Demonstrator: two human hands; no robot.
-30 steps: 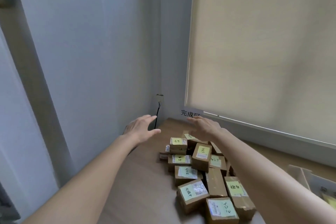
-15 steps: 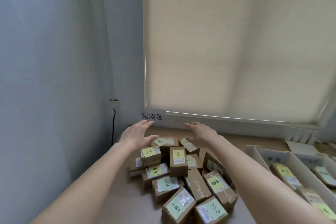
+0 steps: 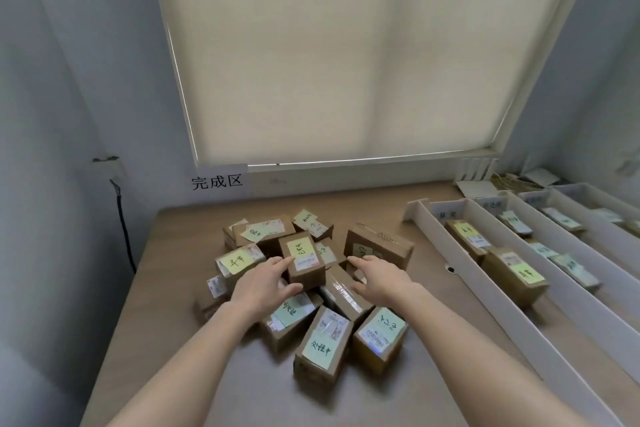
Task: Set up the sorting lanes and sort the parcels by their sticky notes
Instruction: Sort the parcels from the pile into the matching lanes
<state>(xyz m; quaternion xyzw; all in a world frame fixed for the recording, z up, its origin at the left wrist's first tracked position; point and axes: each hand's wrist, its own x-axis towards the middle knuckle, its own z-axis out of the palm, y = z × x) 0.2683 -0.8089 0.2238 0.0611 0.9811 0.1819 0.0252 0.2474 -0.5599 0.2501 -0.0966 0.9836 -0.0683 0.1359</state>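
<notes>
Beige blind and grey walls back the brown wooden counter [image 3: 166, 288]. Brown cardboard parcels with sticky notes [image 3: 304, 284] lie heaped centrally; others already fill white divider lanes [image 3: 485, 291] at right. Left hand [image 3: 259, 284] touches the topmost upright parcel [image 3: 303, 262], fingers relaxed; right hand [image 3: 377, 276] hovers released, apparently bracketing it for pickup.

A pile of small brown parcels [image 3: 304, 284] lies jumbled on the surface [image 3: 166, 274], each with a yellow or green sticky note [image 3: 236, 260] on it. To the right stand long white sorting lanes [image 3: 491, 291]. A few more parcels lie inside them in rows.
</notes>
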